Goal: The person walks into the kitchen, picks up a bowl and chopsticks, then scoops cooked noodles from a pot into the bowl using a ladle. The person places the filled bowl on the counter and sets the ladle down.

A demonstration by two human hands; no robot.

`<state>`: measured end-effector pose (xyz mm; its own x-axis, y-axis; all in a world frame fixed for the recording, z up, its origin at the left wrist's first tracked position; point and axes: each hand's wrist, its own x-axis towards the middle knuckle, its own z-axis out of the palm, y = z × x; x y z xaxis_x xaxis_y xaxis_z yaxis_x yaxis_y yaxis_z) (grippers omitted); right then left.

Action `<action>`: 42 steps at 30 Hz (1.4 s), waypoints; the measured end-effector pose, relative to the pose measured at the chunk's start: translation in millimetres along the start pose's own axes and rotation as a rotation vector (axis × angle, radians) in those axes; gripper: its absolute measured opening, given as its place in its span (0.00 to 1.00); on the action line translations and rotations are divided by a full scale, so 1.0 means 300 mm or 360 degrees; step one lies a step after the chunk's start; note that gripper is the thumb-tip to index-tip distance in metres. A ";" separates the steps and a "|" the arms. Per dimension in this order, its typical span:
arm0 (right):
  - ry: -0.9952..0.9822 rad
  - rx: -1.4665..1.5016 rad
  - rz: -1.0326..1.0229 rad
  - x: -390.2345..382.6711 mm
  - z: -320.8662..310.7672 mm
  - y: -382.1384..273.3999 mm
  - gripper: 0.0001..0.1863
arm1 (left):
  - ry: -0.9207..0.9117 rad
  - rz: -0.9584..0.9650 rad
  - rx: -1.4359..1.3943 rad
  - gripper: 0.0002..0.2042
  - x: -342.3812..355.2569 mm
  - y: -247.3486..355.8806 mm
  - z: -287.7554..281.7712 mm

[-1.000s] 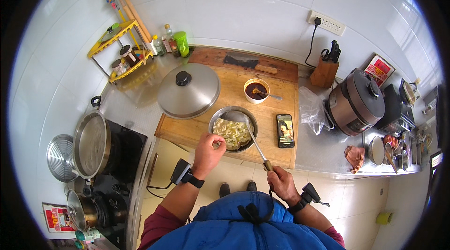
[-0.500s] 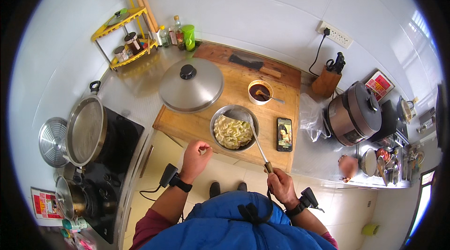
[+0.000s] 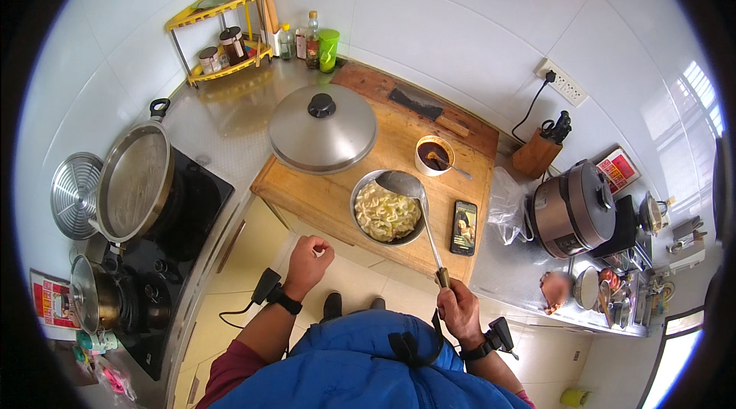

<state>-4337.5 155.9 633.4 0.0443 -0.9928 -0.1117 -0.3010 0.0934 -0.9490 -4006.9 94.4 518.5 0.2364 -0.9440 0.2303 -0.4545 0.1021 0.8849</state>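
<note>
My right hand [image 3: 458,311] is closed around the wooden handle of a long metal spatula [image 3: 432,242]. The spatula's dark, broad blade reaches over the far right rim of a metal bowl [image 3: 356,212]. Pale, curved pieces of food [image 3: 385,213] with a little green fill that bowl, which sits near the front edge of a wooden board [image 3: 322,193]. Held in the air left of the bowl, my left hand [image 3: 310,259] is loosely closed, and nothing shows in it.
A large domed lid [image 3: 323,141], a white cup of dark sauce [image 3: 435,157], a phone [image 3: 463,227] and a cleaver [image 3: 429,111] lie around the bowl. To the right stand a rice cooker [image 3: 571,210] and knife block [image 3: 535,156]. Leftward, a wide pan [image 3: 132,183] is on the stove.
The spatula blade has shifted rightward from over the food toward the bowl's far right rim. My left fingers have curled closer together. The whole view has tilted slightly.
</note>
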 end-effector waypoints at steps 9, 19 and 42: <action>0.0001 0.0038 0.0040 -0.029 0.006 -0.008 0.18 | -0.0075 -0.0148 -0.0014 0.07 -0.031 -0.042 -0.016; -0.0180 0.0424 0.0502 -0.012 -0.012 -0.027 0.25 | -0.0171 -0.0119 -0.0008 0.07 -0.032 -0.052 -0.014; -0.0147 -0.0132 0.0387 0.090 0.002 -0.066 0.17 | -0.0216 -0.0138 -0.0007 0.07 -0.028 -0.086 -0.052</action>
<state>-4329.8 127.1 648.8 0.0466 -0.9304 -0.3634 -0.3903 0.3180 -0.8641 -3983.9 104.6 500.2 0.1565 -0.9830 0.0962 -0.4336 0.0192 0.9009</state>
